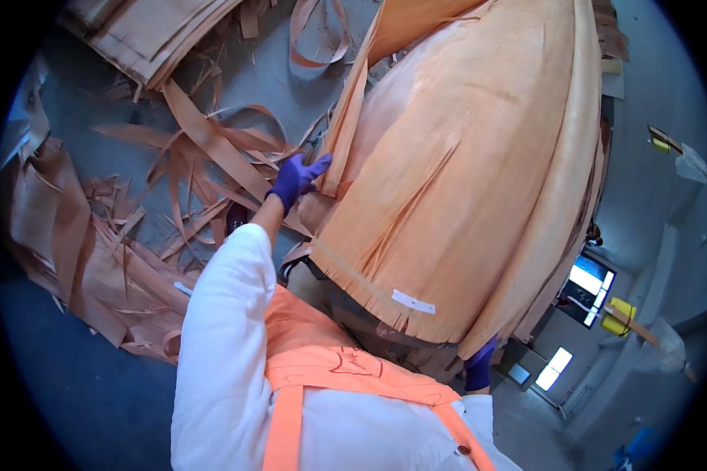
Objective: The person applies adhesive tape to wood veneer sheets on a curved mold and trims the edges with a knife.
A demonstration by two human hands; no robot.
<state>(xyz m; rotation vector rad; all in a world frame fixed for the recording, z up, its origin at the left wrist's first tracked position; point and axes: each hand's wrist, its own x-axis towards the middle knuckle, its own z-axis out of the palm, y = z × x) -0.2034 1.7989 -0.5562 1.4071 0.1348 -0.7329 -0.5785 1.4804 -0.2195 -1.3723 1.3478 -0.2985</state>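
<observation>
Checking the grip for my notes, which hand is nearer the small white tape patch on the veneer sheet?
Right hand, under the sheet's lower edge near the white tape patch; left hand grips the far upper-left edge.

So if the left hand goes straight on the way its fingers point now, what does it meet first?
The left hand points up and right, with its fingertips already at the edge of the big veneer sheet. It would meet that sheet's folded edge first, probably at once; depth is hard to judge here.

The left hand (297, 179), in a purple glove, grips the edge of a big thin wood sheet (463, 180). The right hand (479, 365) holds the sheet's bottom corner. Curly wood strips (204, 149) lie on the grey floor (71, 408).
</observation>
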